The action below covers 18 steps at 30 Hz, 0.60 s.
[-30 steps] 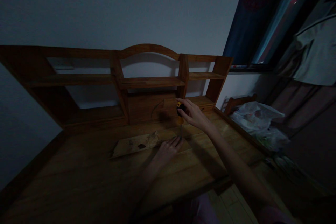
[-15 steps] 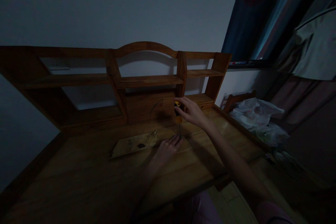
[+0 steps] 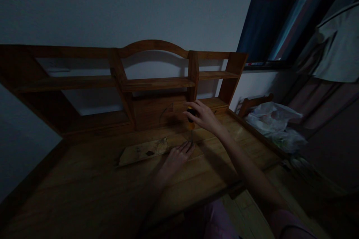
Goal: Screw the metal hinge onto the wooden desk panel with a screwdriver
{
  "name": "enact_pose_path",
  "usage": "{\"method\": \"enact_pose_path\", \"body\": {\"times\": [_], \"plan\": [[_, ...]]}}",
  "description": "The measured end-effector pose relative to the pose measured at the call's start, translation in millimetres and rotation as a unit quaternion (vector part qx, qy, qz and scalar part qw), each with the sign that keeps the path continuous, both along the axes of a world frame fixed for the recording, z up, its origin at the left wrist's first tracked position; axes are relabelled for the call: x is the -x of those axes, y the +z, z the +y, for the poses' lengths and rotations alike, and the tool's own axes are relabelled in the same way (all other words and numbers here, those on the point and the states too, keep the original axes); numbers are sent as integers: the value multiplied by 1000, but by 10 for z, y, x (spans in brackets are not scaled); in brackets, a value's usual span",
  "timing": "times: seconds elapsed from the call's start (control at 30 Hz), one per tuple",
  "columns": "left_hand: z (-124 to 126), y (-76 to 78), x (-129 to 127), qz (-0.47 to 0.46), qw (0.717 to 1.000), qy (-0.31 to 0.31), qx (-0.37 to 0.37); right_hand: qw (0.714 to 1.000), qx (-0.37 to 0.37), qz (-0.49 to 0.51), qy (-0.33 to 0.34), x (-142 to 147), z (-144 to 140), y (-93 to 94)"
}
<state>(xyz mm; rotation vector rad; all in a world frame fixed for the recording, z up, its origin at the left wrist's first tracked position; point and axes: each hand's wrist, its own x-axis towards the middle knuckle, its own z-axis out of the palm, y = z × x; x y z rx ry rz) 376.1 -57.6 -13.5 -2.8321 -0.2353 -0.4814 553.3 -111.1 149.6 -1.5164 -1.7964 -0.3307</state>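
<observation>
In the middle of the head view a screwdriver (image 3: 191, 124) with a yellow and black handle stands upright, its thin shaft pointing down. My right hand (image 3: 206, 118) has its thumb and fingers around the top of the handle. Below, my left hand (image 3: 179, 155) lies flat with fingers stretched out, the fingertips close beside the screwdriver's tip. What the tip touches is too dark and small to make out. A worn wooden board (image 3: 131, 155) with a dark patch and a ragged end lies to the left of my left hand.
The wooden desk (image 3: 92, 179) carries a shelf unit (image 3: 158, 85) along its back, against the wall. White plastic bags (image 3: 273, 117) rest by a chair (image 3: 256, 99) beyond the desk's right edge. A light shirt (image 3: 340, 44) hangs at the upper right.
The fingers of my right hand have shifted and loosened slightly on the screwdriver handle. My left hand stays in place; the whole view has moved a little.
</observation>
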Motion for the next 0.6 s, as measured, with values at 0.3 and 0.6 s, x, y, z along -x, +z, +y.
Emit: {"method": "enact_pose_path", "body": {"times": [0.3,0.6], "plan": [[33,-42,-20,-4,1000,-8,-2,1000,10,-4,20,5,-22,14],[43,-41,-23,-2,1000,-10,-3,999,22,-19,35,-21,-61,21]]}}
